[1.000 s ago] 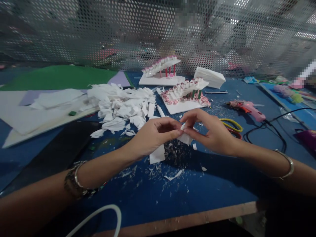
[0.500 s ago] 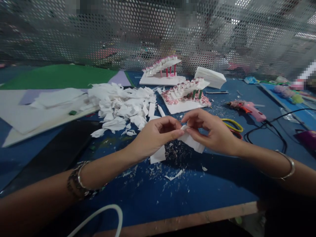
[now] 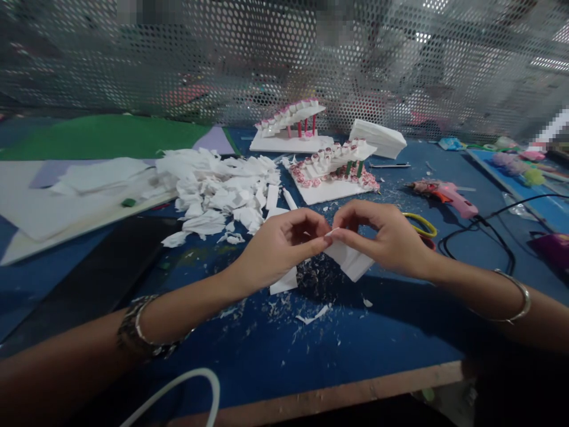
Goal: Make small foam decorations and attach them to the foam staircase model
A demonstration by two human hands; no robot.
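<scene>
Fingertips of my left hand [image 3: 291,240] and my right hand [image 3: 377,237] meet, both pinching the top edge of a small white piece of paper [image 3: 353,261]. Its loose end hangs down below my right hand. Under my left hand lies a white paper strip [image 3: 284,281], partly covered by the hand. A heap of torn white paper [image 3: 213,190] spreads to the left of my hands. Behind them stands a white model with red and white trim and green posts [image 3: 333,172].
A similar model with red posts [image 3: 288,127] stands farther back beside a white block [image 3: 377,138]. At right lie a pink glue gun [image 3: 448,196] with its black cable [image 3: 502,240] and yellow-handled scissors [image 3: 420,224]. Paper scraps [image 3: 313,314] litter the blue table; a perforated metal screen [image 3: 275,53] rises behind.
Between my fingers the paper has shifted, its loose end now hanging slightly lower and farther right. My right-hand fingers have curled a little differently; both hands stay in place.
</scene>
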